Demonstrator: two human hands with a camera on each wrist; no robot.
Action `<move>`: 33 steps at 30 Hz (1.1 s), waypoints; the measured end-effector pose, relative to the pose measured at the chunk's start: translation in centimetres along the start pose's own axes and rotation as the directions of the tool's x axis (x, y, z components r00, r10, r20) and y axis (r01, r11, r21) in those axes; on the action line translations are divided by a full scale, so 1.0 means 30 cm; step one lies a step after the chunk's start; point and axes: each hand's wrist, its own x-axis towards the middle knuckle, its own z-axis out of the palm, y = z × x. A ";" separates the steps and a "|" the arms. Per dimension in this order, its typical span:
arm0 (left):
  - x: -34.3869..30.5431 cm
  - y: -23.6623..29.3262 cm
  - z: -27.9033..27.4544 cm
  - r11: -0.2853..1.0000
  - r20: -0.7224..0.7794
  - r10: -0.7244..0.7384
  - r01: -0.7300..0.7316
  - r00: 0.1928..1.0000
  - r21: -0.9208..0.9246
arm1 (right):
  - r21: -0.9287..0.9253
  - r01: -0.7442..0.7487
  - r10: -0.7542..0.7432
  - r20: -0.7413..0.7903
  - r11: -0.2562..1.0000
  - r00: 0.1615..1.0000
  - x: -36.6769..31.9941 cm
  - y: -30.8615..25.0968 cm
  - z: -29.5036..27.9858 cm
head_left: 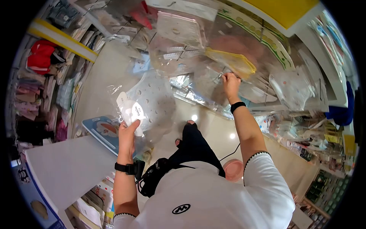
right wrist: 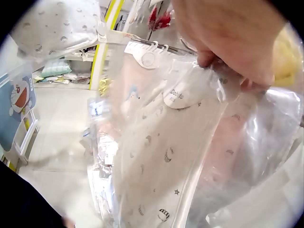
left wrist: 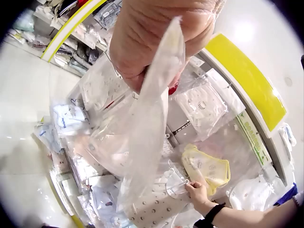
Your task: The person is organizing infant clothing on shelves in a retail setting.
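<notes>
My left hand (head_left: 128, 133) grips a clear plastic package (head_left: 152, 101) by its white card header, thumb over the card. A pale printed garment lies flat inside it; the left wrist view shows this package (left wrist: 149, 128) nearly edge-on below the hand. My right hand (head_left: 231, 84) is at the display rack, its fingers pinching the top of another clear package (right wrist: 164, 147). That one has a white header tag and a pale garment printed with moons and stars. A yellow-edged garment (head_left: 234, 63) in plastic hangs just beyond my right hand.
More bagged garments (head_left: 179, 28) hang from metal hooks on the rack ahead. A blue cartoon-printed folding stool (head_left: 102, 131) stands by a white counter (head_left: 68, 164) on the left. A pink basin (head_left: 233, 170) sits on the floor. Stocked shelves line both sides.
</notes>
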 end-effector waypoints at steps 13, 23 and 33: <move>-0.013 0.012 -0.023 0.994 0.084 -0.070 0.062 0.994 0.092 | -0.039 0.163 -0.167 -0.172 0.986 0.971 -0.086 -0.077 -0.075; -0.094 -0.033 -0.011 0.207 0.459 0.105 -0.471 0.882 0.857 | 0.548 0.597 -0.697 -0.034 0.587 0.717 -0.393 -0.758 -0.348; -0.145 -0.103 0.018 0.090 0.657 0.003 -0.654 0.754 0.751 | 0.467 0.610 -0.719 0.083 0.640 0.690 -0.525 -0.759 -0.387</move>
